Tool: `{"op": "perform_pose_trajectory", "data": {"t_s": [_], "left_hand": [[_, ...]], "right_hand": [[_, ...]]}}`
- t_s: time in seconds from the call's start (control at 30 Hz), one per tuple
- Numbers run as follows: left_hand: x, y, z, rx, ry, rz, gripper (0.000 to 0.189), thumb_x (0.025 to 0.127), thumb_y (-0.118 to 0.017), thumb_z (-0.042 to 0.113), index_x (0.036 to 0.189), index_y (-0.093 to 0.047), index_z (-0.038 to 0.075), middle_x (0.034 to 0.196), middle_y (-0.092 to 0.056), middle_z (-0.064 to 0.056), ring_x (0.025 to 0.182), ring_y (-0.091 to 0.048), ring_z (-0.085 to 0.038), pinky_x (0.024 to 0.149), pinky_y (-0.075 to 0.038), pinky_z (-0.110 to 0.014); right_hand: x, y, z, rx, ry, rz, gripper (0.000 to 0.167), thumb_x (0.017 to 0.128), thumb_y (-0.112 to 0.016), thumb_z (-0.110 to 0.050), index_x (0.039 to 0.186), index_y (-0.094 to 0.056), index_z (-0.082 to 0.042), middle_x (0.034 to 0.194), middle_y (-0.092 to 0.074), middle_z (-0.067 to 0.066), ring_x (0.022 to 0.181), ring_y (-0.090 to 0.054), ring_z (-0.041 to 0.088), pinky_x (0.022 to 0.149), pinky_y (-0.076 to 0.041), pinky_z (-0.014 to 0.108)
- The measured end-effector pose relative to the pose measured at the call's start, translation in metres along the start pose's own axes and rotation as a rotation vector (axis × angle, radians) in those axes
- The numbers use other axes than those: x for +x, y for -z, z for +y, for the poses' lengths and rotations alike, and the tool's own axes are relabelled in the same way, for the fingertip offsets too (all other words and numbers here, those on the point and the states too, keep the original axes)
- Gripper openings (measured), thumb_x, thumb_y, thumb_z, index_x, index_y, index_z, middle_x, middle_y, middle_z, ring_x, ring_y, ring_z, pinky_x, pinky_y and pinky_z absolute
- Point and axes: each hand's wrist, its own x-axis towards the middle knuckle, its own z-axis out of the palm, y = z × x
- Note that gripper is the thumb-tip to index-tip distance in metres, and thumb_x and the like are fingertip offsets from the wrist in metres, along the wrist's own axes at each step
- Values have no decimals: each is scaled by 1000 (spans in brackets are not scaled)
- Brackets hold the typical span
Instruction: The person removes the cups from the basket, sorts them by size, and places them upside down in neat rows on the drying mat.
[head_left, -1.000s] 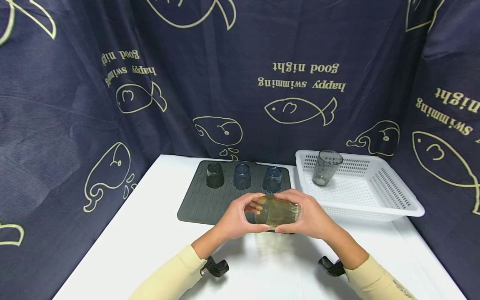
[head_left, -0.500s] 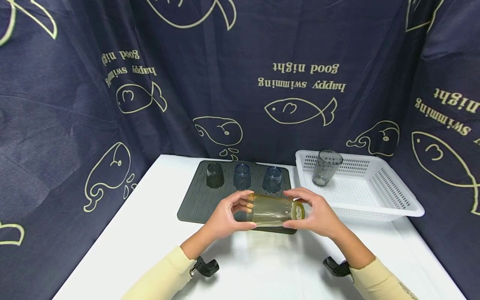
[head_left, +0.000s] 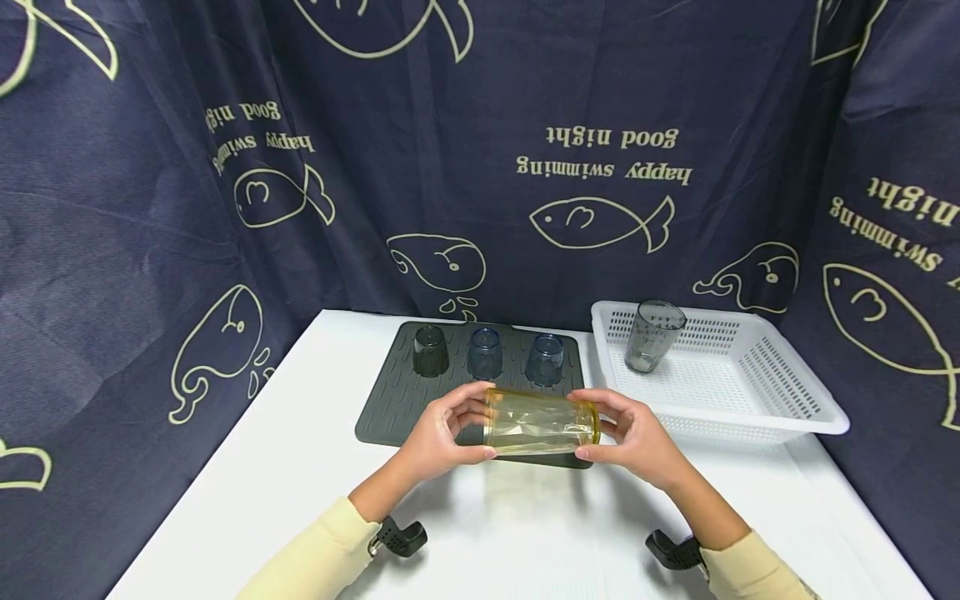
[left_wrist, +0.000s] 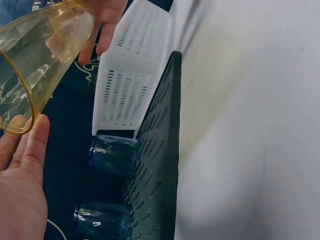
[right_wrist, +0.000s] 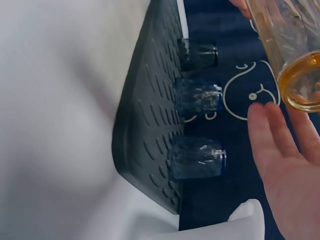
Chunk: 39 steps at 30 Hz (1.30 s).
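A clear yellow drinking glass (head_left: 542, 423) lies on its side in the air, above the front part of a dark grey drying mat (head_left: 390, 417). My left hand (head_left: 442, 429) grips its open rim end, thumb below and fingers above. At the thick base end, my right hand (head_left: 630, 433) holds it the same way. The left wrist view shows the rim of the yellow glass (left_wrist: 50, 60) right at my left fingertips. Toward the back of the mat stand a dark grey glass (head_left: 431, 352) and two blue glasses, one in the middle (head_left: 485, 354) and one on the right (head_left: 544, 360).
To the right of the mat is a white perforated plastic basket (head_left: 750, 417), with a tall grey glass (head_left: 654, 337) leaning inside it. A white table (head_left: 315, 467) lies under everything. Dark blue curtains (head_left: 450, 125) with fish drawings enclose the back and sides.
My hands have spread apart, the left one moving left along with the rim end. More of the yellow glass shows between them, and its base has turned away from view.
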Motion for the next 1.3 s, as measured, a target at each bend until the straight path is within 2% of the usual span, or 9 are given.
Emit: {"op": "perform_pose_trajectory", "data": {"t_s": [0.13, 0.33, 0.53, 0.7, 0.8, 1.0, 1.2, 1.3], "left_hand": [[-1, 1, -1, -5, 10, -1, 81, 77, -85, -6, 148, -47, 1, 131, -58, -21, 112, -63, -9, 98, -57, -27], [-1, 1, -1, -18, 10, -5, 81, 76, -84, -8, 148, -45, -5, 131, -55, -28, 112, -62, -11, 98, -57, -27], [-3, 4, -2, -36, 50, -17, 82, 82, -84, 1, 152, -42, -1, 137, -51, -28, 117, -61, -10, 102, -55, -27], [-9, 13, -4, 19, 82, -38, 85, 86, -82, 4, 156, -35, 1, 146, -46, -26, 123, -59, -16, 107, -53, -38], [-16, 23, -9, 105, 117, -53, 89, 85, -82, 3, 159, -33, 5, 150, -45, -21, 127, -57, -24, 110, -50, -45], [-29, 49, -16, 351, 229, -36, 87, 86, -85, 19, 158, -37, 11, 148, -48, -19, 129, -55, -40, 110, -50, -48], [-39, 77, -21, 575, 353, 13, 82, 88, -83, 31, 155, -42, 7, 148, -50, -19, 132, -55, -40, 111, -49, -50], [-45, 92, -25, 711, 389, 30, 79, 88, -82, 35, 151, -46, 4, 148, -50, -18, 132, -55, -40, 110, -49, -53]], "right_hand": [[-1, -3, 2, 83, -7, -7, 71, 76, -82, 14, 140, -52, 10, 138, -64, 3, 118, -66, 9, 96, -59, 26], [-3, -7, 3, 132, 1, 10, 67, 76, -80, 16, 137, -52, 12, 134, -66, -3, 112, -69, 10, 85, -63, 29], [-2, -10, 6, 185, 5, 21, 64, 79, -77, 16, 137, -51, 15, 128, -70, -4, 110, -72, 13, 82, -64, 32], [2, -16, 13, 187, -3, 53, 65, 78, -79, 15, 137, -51, 16, 126, -71, -5, 110, -73, 14, 82, -64, 32], [6, -22, 16, 163, -34, 90, 66, 78, -82, 12, 137, -52, 15, 125, -71, -7, 108, -74, 13, 82, -64, 32], [13, -33, 20, 117, -66, 155, 68, 77, -85, 7, 138, -54, 12, 127, -68, -3, 108, -74, 12, 84, -64, 34], [21, -41, 25, 122, -59, 196, 67, 77, -84, 9, 138, -56, 10, 126, -69, 0, 105, -75, 13, 83, -64, 35], [24, -44, 27, 126, -61, 211, 66, 77, -84, 9, 137, -57, 8, 124, -69, -2, 105, -74, 12, 83, -64, 35]]}}
